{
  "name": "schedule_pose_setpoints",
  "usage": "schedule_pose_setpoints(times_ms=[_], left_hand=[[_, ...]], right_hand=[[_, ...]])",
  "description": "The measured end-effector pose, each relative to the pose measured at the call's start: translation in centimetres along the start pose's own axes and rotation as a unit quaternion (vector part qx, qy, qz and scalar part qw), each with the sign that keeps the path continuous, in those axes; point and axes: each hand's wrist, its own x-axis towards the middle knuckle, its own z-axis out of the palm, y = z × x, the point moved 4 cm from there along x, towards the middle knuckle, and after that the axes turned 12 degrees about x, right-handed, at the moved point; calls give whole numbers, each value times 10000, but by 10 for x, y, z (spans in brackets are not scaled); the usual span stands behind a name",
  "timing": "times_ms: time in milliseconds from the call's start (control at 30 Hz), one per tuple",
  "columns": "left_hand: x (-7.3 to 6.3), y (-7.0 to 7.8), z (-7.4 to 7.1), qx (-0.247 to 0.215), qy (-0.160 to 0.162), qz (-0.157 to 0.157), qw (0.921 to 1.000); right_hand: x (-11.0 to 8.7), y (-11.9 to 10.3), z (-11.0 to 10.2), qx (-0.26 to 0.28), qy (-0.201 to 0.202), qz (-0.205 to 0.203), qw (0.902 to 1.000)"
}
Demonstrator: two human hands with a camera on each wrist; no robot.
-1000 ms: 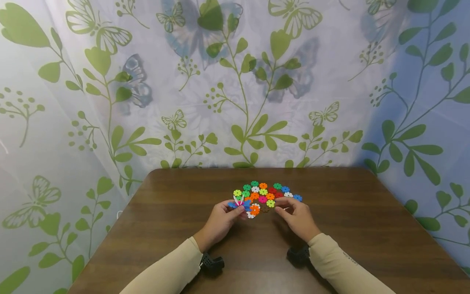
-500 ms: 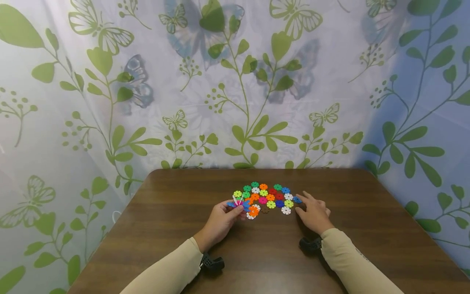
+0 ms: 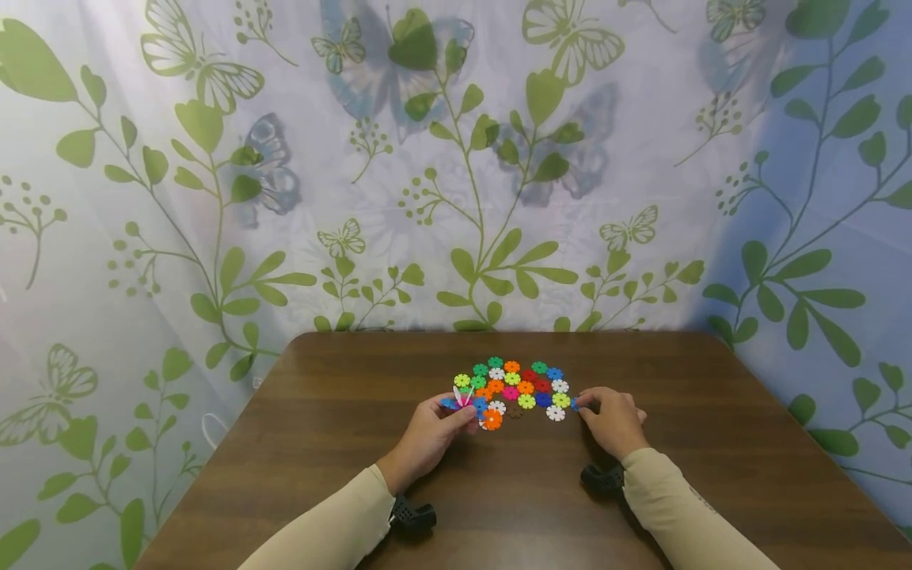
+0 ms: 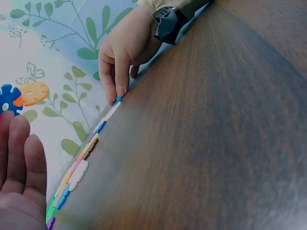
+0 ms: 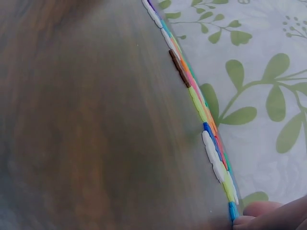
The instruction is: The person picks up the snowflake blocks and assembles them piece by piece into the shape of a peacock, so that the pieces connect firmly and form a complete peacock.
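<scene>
Above a dark table (image 3: 499,507), a right hand (image 3: 614,419) now pinches a blue disc (image 3: 575,404), a half second after its fingers lay spread over it. The disc sits a little closer to the person than it did then, at the right end of the loose discs (image 3: 511,393); whether it is off the wood cannot be told. The change appears to give each hand something to work with, a single disc on one side and a part-built cluster on the other.

The left hand (image 3: 429,434) holds its joined piece (image 3: 480,405) where it was, thumb on top, just over the left end of the spread. Blue, pink, white and orange show in it; the left wrist view catches its orange disc (image 4: 32,93) against a blue one. How those two lock together is too small to read.

The right hand bends low at the wrist, thumb and fingertips drawn narrow at table level, just beside a yellow disc (image 3: 561,400) and near a white disc (image 3: 555,413). Both forearms reach in from the near side.
</scene>
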Motion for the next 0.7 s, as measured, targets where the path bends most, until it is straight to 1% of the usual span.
schedule_pose_setpoints(times_ms=[167, 333, 500, 600, 700], left_hand=[[0, -1, 2, 126, -56, 1, 9999], [0, 1, 3, 224, -123, 40, 9997], [-1, 0, 3, 359, -216, -29, 9991], [-2, 1, 3, 418, -223, -60, 9989], [0, 1, 2, 408, -205, -72, 9989]], right_hand=[[1, 1, 0, 43, 16, 12, 10000], [2, 2, 2, 319, 1, -172, 9993], [3, 3, 4, 521, -11, -154, 9985], [3, 1, 3, 732, 119, -221, 9970], [3, -5, 1, 982, 357, -351, 9939]])
